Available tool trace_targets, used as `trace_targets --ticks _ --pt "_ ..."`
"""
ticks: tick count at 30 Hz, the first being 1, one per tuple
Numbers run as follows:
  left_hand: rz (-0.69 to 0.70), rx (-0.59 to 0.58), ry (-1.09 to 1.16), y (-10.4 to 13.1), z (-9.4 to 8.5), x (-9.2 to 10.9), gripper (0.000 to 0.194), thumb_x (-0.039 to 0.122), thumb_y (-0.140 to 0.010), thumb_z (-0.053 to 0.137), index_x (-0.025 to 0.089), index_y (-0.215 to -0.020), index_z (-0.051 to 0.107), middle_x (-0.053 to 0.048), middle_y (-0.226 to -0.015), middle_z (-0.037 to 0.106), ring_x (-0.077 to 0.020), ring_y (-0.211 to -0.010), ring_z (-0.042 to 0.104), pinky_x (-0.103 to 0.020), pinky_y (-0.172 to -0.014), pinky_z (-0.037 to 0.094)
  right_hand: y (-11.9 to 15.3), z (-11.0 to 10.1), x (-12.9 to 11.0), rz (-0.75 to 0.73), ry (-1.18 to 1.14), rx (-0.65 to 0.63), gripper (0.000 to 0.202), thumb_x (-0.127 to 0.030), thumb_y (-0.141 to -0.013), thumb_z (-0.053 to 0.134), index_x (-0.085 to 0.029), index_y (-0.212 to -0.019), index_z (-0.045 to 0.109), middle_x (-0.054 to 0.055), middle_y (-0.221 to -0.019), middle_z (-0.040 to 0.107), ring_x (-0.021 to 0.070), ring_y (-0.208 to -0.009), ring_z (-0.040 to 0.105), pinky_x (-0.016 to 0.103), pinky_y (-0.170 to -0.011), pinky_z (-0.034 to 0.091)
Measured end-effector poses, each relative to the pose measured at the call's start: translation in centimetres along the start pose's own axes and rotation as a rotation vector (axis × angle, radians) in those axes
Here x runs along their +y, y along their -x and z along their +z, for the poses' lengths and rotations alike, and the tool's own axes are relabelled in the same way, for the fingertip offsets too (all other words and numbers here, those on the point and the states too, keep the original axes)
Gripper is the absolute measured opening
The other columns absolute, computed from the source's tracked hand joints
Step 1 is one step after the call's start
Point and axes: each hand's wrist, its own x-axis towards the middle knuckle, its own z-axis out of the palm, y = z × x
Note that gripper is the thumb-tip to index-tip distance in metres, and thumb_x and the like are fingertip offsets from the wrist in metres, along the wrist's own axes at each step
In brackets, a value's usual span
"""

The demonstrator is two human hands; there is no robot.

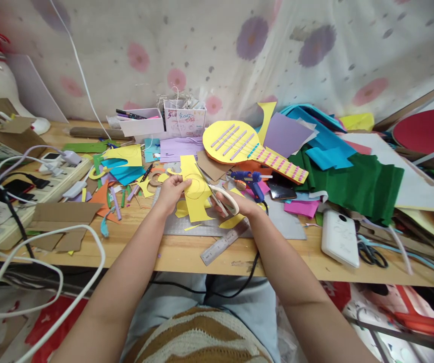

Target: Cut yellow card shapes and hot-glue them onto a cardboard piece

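Sheet: the yellow sheet is held over the mat, between the two hands; it is presumably held there so that both sides can be reached by the blades.
Circle: a round outline is drawn on the sheet, just right of the left fingertips, probably as a guide line.
Left hand: the sheet's left edge is pinched by the left hand, likely to steady it against the blades.
Right hand: the scissors are gripped by the right hand, just right of the sheet; the blades are pointed far and left, along its right side, apparently for an approach clear of the left fingers.
Ruler: it is laid aslant across the mat's near edge, within easy reach.
Glue gun: it is rested right of the scissors, seemingly parked.
Guitar: the yellow paper guitar is set on the far side, probably out of the work space.
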Motion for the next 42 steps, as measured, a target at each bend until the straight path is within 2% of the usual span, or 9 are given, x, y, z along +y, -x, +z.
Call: trace_targets --ticks 5,22,30,34,42 --pt "-0.015 -0.02 -0.001 0.0 -0.1 0.0 0.037 0.04 -0.047 0.078 0.015 -0.063 0.055 0.001 -0.06 0.06 -0.0105 -0.054 0.055 -0.021 -0.051 0.044 -0.1 -0.5 0.5 0.016 -0.061 -0.078 0.051 -0.068 -0.073 0.044 -0.018 -0.071 0.043 -0.004 -0.055 0.044 0.0078 -0.045 0.042 0.022 -0.044 0.033" --pt "-0.071 -0.051 0.029 0.2 0.0 0.4 0.035 0.036 -0.046 0.079 0.015 -0.061 0.056 0.0 -0.061 0.062 -0.0102 -0.054 0.056 -0.021 -0.051 0.044 0.0 -0.5 0.0 0.132 -0.279 -0.067 0.044 -0.058 -0.066 0.06 -0.021 -0.068 0.036 -0.007 -0.046 0.034 0.0063 -0.04 0.028 0.022 -0.04 0.019" --pt "-0.082 -0.061 0.021 0.2 -0.2 0.2 0.035 0.037 -0.047 0.079 0.014 -0.063 0.058 -0.001 -0.062 0.063 -0.0107 -0.054 0.056 -0.021 -0.051 0.044 0.2 -0.9 0.0 0.14 -0.255 -0.084 0.046 -0.06 -0.068 0.058 -0.021 -0.066 0.036 -0.007 -0.047 0.033 0.006 -0.04 0.027 0.022 -0.04 0.018" --pt "-0.088 -0.077 0.02 0.1 -0.3 0.2 0.034 0.035 -0.047 0.079 0.015 -0.061 0.057 0.0 -0.061 0.062 -0.0107 -0.054 0.056 -0.021 -0.051 0.044 0.2 -1.3 0.3 0.15 -0.233 -0.128 0.049 -0.064 -0.065 0.059 -0.02 -0.066 0.038 -0.007 -0.047 0.033 0.0061 -0.04 0.028 0.022 -0.041 0.019" --pt "-0.097 -0.097 -0.006 0.1 -0.4 0.2 0.032 0.036 -0.047 0.079 0.015 -0.063 0.06 0.0 -0.062 0.063 -0.0093 -0.053 0.055 -0.02 -0.049 0.043 0.7 -1.6 0.1 0.132 -0.21 -0.112 0.051 -0.065 -0.061 0.062 -0.02 -0.064 0.037 -0.008 -0.046 0.034 0.0046 -0.039 0.029 0.021 -0.04 0.02"
